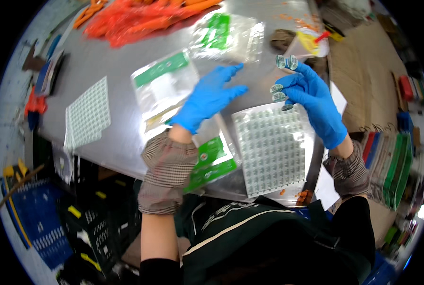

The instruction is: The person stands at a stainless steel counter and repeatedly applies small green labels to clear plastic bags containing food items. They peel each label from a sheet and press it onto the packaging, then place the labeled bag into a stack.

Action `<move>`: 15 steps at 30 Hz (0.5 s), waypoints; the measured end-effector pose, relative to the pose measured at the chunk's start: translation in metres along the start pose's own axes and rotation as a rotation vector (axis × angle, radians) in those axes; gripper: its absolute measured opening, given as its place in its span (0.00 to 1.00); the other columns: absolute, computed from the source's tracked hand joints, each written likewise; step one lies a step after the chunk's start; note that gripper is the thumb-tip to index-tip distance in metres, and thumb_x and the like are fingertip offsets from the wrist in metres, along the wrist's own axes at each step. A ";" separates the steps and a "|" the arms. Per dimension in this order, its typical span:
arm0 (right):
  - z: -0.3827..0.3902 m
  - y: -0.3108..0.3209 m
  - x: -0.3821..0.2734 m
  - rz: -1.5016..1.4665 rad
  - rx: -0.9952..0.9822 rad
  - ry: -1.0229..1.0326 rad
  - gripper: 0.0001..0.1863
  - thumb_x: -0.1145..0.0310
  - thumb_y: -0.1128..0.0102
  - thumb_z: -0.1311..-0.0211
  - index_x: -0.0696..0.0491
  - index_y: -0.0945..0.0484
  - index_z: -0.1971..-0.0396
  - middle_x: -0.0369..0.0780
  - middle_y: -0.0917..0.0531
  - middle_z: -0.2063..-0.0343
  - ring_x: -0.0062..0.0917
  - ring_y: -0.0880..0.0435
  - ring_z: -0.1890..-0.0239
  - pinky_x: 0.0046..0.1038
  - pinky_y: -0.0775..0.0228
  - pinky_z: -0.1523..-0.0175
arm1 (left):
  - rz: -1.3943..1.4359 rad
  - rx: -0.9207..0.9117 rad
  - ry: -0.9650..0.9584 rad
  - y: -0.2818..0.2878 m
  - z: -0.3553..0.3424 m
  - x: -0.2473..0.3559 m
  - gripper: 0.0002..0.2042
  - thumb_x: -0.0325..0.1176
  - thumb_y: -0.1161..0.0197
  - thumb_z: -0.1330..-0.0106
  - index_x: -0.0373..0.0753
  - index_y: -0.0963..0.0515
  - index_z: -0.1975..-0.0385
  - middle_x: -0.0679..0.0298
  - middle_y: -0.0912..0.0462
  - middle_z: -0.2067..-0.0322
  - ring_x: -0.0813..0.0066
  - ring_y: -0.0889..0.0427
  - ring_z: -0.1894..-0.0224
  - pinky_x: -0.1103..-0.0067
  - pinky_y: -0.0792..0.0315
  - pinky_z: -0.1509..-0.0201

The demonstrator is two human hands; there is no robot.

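Observation:
My left hand (207,97), in a blue glove, is open with its fingers spread. It hovers over clear plastic bags with green print, and I see nothing in it. One bag (193,66) lies just beyond that wrist, and another green-printed bag (214,161) sits partly under the forearm. My right hand (318,102), also gloved in blue, has bent fingers and carries several small oval green-and-white stickers (279,96) at its fingertips. Below it lies a sheet of stickers (271,152) in rows, near the table's front edge.
Orange carrots in red plastic (140,21) cover the far left of the metal table (121,137). More clear bags (228,35) lie at the back. A second sticker sheet (88,114) is on the left. Dark crates (98,218) stand below left; binders (387,161) are at right.

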State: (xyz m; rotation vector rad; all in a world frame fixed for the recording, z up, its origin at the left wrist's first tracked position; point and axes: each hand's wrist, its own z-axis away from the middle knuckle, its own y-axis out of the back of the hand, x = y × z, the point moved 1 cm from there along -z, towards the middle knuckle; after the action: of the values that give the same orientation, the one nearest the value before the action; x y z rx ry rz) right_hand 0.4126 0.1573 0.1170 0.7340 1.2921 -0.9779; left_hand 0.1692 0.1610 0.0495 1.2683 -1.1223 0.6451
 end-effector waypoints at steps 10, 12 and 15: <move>-0.031 -0.181 0.144 -0.149 0.029 -0.039 0.34 0.87 0.47 0.49 0.53 0.35 0.38 0.44 0.34 0.46 0.28 0.26 0.52 0.26 0.29 0.46 | -0.435 -0.014 0.251 0.084 0.205 -0.026 0.15 0.24 0.33 0.47 0.42 0.18 0.58 0.62 0.23 0.55 0.64 0.28 0.48 0.74 0.34 0.41; -0.032 -0.193 0.153 0.259 0.034 0.219 0.32 0.86 0.47 0.49 0.50 0.32 0.41 0.45 0.36 0.45 0.32 0.27 0.52 0.27 0.30 0.46 | -0.349 0.076 0.255 0.075 0.218 -0.045 0.15 0.26 0.31 0.50 0.43 0.18 0.59 0.63 0.24 0.54 0.62 0.29 0.50 0.72 0.32 0.44; -0.032 -0.195 0.151 0.506 0.027 0.357 0.31 0.87 0.46 0.48 0.46 0.27 0.43 0.45 0.36 0.45 0.33 0.28 0.50 0.28 0.31 0.47 | -0.235 0.122 0.259 0.072 0.223 -0.076 0.11 0.26 0.30 0.51 0.41 0.19 0.66 0.64 0.25 0.55 0.62 0.29 0.51 0.72 0.32 0.45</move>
State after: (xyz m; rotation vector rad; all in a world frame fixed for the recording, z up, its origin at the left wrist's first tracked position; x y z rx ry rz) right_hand 0.2226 0.0752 -0.0217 1.2255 1.3025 -0.4654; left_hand 0.0127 -0.0199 -0.0087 1.3527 -0.7180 0.6855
